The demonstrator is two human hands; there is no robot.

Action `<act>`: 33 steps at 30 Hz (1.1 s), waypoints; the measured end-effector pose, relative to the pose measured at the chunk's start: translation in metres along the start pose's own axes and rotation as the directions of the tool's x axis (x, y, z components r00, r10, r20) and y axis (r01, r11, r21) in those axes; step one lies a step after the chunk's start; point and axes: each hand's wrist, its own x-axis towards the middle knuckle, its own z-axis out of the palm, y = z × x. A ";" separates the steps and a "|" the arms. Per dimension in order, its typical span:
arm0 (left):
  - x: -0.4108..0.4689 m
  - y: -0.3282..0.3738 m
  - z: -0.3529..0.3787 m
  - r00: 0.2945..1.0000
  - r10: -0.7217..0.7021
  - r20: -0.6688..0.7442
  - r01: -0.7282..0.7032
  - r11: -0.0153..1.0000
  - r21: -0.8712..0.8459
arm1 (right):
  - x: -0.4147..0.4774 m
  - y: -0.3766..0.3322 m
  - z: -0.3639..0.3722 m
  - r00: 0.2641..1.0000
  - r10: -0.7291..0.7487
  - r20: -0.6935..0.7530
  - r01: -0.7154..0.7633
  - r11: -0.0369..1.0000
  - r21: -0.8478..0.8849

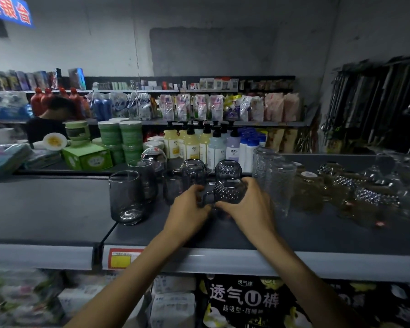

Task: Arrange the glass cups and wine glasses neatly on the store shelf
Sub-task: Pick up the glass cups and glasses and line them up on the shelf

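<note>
On the dark grey top shelf [57, 209] both my hands close around one textured glass cup [230, 190] with a diamond pattern. My left hand [189, 209] grips its handle side and my right hand [249, 204] wraps its right side. Behind it stand an identical patterned cup [227, 170] and a smooth rounded cup [194, 171]. To the left sit a smoky grey tumbler [126, 197], a second tumbler [143, 178] behind it and an upturned clear glass [154, 156]. To the right rise tall ribbed glasses [275, 183], amber cups [308, 190] and faceted cups [369, 200].
Pump bottles [199, 143], green tubs [121, 136] and a green box [88, 158] line the shelf's far side. Stemmed glasses [402, 166] stand at the far right. A price tag [123, 258] marks the front rail, with packaged goods [244, 301] below. A person [50, 121] stands beyond the aisle.
</note>
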 end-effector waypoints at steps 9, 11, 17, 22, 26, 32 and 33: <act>0.005 0.009 0.014 0.992 -0.108 -0.072 0.089 0.970 -0.228 | -0.001 0.012 -0.010 0.997 -0.018 0.070 0.008 0.991 0.131; 0.006 0.011 0.014 0.994 -0.061 -0.092 0.041 0.978 -0.205 | -0.003 0.018 -0.010 0.997 -0.021 0.075 0.007 0.984 0.180; 0.017 0.016 0.012 0.999 -0.046 -0.018 0.040 0.972 -0.233 | 0.003 0.024 -0.005 1.000 -0.011 0.008 0.009 0.977 0.215; 0.022 0.017 0.012 0.999 0.047 0.014 -0.047 0.999 -0.003 | 0.003 0.021 -0.001 0.998 -0.024 -0.052 0.031 0.990 0.141; 0.031 0.020 0.013 0.999 0.033 0.028 -0.034 0.999 0.042 | 0.014 0.021 0.004 1.000 0.001 0.011 -0.003 0.980 0.198; 0.038 0.019 0.023 1.000 -0.015 0.017 0.016 0.998 -0.054 | 0.021 0.033 0.017 0.998 0.034 0.058 -0.051 0.947 0.317; 0.040 0.019 0.026 0.999 -0.028 0.016 0.029 0.996 -0.081 | 0.021 0.034 0.020 0.997 0.044 0.069 -0.064 0.943 0.327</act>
